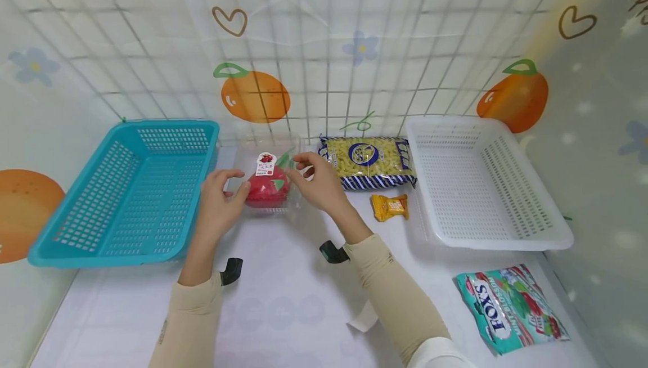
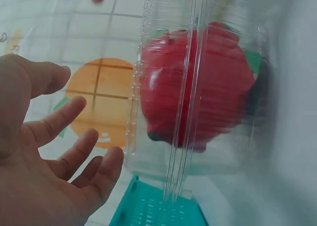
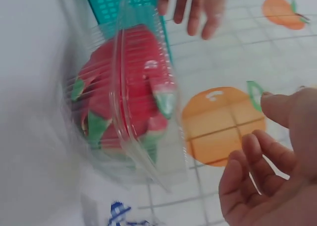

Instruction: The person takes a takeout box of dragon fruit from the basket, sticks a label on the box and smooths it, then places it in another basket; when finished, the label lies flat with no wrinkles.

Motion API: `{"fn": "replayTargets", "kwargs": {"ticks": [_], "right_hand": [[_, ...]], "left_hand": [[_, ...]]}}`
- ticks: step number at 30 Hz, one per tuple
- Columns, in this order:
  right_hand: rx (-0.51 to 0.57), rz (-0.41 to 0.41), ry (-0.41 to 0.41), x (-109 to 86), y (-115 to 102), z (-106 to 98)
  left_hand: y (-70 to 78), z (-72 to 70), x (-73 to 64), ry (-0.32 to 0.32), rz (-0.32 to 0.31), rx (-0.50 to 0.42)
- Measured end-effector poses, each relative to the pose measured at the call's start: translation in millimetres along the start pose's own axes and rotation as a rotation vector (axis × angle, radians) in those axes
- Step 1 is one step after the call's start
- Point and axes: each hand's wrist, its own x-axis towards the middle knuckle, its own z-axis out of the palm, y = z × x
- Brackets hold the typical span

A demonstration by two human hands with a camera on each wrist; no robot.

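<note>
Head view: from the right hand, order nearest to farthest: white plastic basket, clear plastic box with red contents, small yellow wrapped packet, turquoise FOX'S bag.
1. Clear plastic box, just left of the right hand.
2. Yellow packet, to the hand's right.
3. White basket, farther right.
4. FOX'S bag, front right.

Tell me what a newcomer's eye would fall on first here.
Probably the bright red fruit in its clear box, between the left hand and the right hand. Next might come the turquoise basket at the left and the white basket at the right, with a green FOX'S bag lying at lower right.
</note>
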Motion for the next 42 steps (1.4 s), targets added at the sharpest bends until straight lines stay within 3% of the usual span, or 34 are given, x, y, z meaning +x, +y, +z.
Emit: {"fn": "replayTargets", "kwargs": {"ticks": [7, 11, 17, 25, 31, 36, 42], "right_hand": [[-0.003, 0.004, 0.070, -45.6, 6.0, -30.1], [0.014, 0.008, 0.119, -71.4, 13.1, -48.0], [-0.007, 0.017, 0.204, -112.4, 19.4, -79.6], [-0.131, 0.032, 0.417, -163.7, 35.6, -121.7], [-0.183, 0.110, 0.542, -196.5, 53.1, -149.5], [-0.198, 0.198, 0.614, -218.1, 67.1, -167.6], [-0.291, 0.397, 0.617, -232.7, 82.3, -182.2]], "left_hand": [[-7.8, -4.4, -13.2, 0.025, 0.036, -0.013], [-12.9, -6.0, -18.1, 0.013, 0.022, 0.000], [-21.4, -9.6, -21.6, -0.057, 0.011, 0.032], [-27.8, -10.5, -16.1, -0.160, -0.018, 0.070], [-44.1, -7.2, -9.5, -0.233, -0.042, 0.052], [-58.0, -2.5, -3.5, -0.272, -0.047, -0.050], [-71.4, 2.6, 1.5, -0.301, -0.040, -0.100]]}}
